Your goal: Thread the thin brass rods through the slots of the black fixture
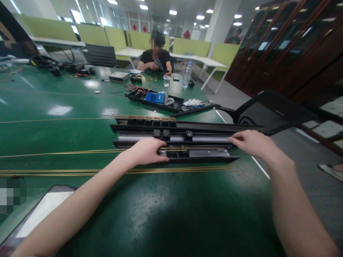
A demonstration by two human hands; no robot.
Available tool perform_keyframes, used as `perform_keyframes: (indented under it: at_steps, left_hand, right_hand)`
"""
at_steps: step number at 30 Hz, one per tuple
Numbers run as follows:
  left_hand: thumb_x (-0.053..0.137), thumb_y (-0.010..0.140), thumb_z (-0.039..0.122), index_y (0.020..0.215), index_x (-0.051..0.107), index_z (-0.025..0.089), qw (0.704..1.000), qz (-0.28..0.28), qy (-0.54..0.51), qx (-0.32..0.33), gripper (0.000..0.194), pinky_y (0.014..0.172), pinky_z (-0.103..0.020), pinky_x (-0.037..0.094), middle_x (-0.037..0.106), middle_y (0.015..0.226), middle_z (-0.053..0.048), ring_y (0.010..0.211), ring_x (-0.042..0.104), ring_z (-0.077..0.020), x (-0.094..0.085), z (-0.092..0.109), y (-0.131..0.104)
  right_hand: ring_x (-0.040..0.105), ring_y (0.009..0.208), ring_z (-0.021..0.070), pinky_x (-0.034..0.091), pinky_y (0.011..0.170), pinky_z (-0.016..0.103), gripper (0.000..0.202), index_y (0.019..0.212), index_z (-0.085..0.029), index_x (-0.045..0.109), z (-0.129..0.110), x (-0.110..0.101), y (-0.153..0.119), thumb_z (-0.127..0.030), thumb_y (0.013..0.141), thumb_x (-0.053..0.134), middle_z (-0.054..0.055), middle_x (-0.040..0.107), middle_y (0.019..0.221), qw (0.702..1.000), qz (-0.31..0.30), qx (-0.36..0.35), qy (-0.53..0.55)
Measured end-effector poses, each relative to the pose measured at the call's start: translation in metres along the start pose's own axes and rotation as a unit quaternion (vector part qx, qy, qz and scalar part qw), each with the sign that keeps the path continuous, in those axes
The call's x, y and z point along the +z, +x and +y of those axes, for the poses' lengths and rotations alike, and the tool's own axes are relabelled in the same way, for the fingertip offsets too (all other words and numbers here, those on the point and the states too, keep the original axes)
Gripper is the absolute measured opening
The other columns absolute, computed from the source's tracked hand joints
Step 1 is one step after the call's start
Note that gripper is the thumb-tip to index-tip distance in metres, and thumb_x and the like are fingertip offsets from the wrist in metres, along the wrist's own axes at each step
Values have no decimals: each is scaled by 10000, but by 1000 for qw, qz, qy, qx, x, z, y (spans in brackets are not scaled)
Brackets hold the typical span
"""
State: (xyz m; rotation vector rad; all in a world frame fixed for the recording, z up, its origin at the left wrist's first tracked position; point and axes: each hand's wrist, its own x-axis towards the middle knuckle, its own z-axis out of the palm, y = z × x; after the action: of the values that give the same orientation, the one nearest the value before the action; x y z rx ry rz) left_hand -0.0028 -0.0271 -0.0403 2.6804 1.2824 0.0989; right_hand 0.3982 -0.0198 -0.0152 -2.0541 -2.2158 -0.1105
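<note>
Several long black rails with a channel profile lie side by side across the green table. My left hand [148,151] is on the nearest black rail [206,159], its thumb on the near wall and its fingers at the far wall. Small black blocks [166,135] sit in the channels. Thin brass rods [88,151] run left from the nearest rail, passing behind my left wrist. At the right end of the middle black rail [209,144], my right hand [249,141] has its thumb and fingertips pinched together; what is between them is too small to tell.
More brass rods [187,169] lie on the green table [171,210] nearer me. Beyond the rails are a black tray [175,105] with a blue box [155,97], a cloth [194,104] and a water bottle [187,75]. A person [155,59] sits opposite with a power drill. A chair [270,110] stands right.
</note>
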Motion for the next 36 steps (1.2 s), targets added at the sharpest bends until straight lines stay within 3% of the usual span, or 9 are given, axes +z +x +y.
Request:
perform_keyframes:
  at_steps: [2, 4, 6, 8, 13, 19, 24, 29, 36]
  left_hand:
    - [557, 824, 649, 1197, 681, 206, 1000, 2, 1, 1, 592, 869, -347, 523, 723, 1212, -104, 1060, 695, -281, 0, 0, 0]
    - [559, 824, 645, 1198, 681, 206, 1000, 3, 1, 1, 589, 872, -347, 522, 726, 1204, -103, 1060, 695, -282, 0, 1, 0]
    - [564, 823, 637, 1201, 679, 206, 1000, 4, 0, 3, 584, 872, -349, 521, 731, 1193, -103, 1051, 697, -282, 0, 0, 0]
    - [569, 823, 627, 1197, 680, 207, 1000, 5, -1, 6, 573, 862, -350, 522, 738, 1173, -100, 1032, 702, -280, 0, 0, 0]
    - [571, 820, 627, 1176, 686, 211, 1000, 4, 3, 5, 559, 836, -342, 522, 749, 1136, -95, 1001, 709, -277, 2, -1, 0]
    - [573, 815, 632, 1180, 682, 214, 1000, 5, 4, -1, 565, 843, -341, 518, 745, 1152, -97, 1023, 704, -281, 3, -1, 0]
    - [569, 818, 631, 1193, 678, 213, 1000, 0, -2, -2, 572, 839, -353, 519, 742, 1155, -103, 1021, 702, -289, 2, -1, 0]
    - [589, 811, 616, 1195, 680, 217, 1000, -1, -6, -6, 561, 860, -350, 514, 736, 1175, -105, 1042, 696, -287, 1, 0, 0]
    - [581, 816, 616, 1192, 682, 210, 1000, 0, -8, 2, 563, 843, -355, 522, 743, 1152, -105, 1012, 703, -290, 1, 1, 0]
  right_hand:
    - [692, 841, 314, 511, 685, 416, 390, 929, -234, 784, -26, 2, -1, -512, 926, 510, 104, 768, 932, 996, 84, -12, -24]
    - [665, 981, 301, 516, 808, 431, 349, 1028, -224, 757, -55, 6, -2, -437, 967, 487, 94, 751, 1052, 982, 157, -105, 12]
    - [632, 1061, 285, 490, 918, 445, 311, 1124, -204, 722, -81, 12, -4, -374, 973, 510, 103, 720, 1146, 957, 167, -233, 39]
    - [604, 1114, 278, 467, 956, 446, 283, 1167, -203, 697, -101, 19, -7, -320, 977, 523, 103, 695, 1203, 933, 172, -314, 49]
    - [624, 989, 251, 475, 898, 417, 232, 1108, -163, 689, -121, 35, -13, -254, 980, 518, 105, 727, 1061, 909, 149, -387, 49]
    - [643, 865, 234, 477, 831, 385, 223, 1069, -150, 685, -125, 47, -14, -247, 988, 501, 92, 733, 921, 918, 122, -370, 75]
    - [661, 887, 230, 474, 832, 369, 186, 1030, -202, 675, -125, 47, -15, -291, 978, 520, 78, 744, 985, 937, 66, -294, 175]
    - [674, 813, 209, 464, 695, 306, 202, 930, -230, 668, -125, 43, -16, -384, 953, 539, 38, 746, 895, 938, -6, -216, 269]
    - [671, 789, 206, 425, 699, 300, 263, 926, -234, 693, -123, 41, -14, -400, 984, 498, 28, 748, 873, 951, -16, -230, 204]
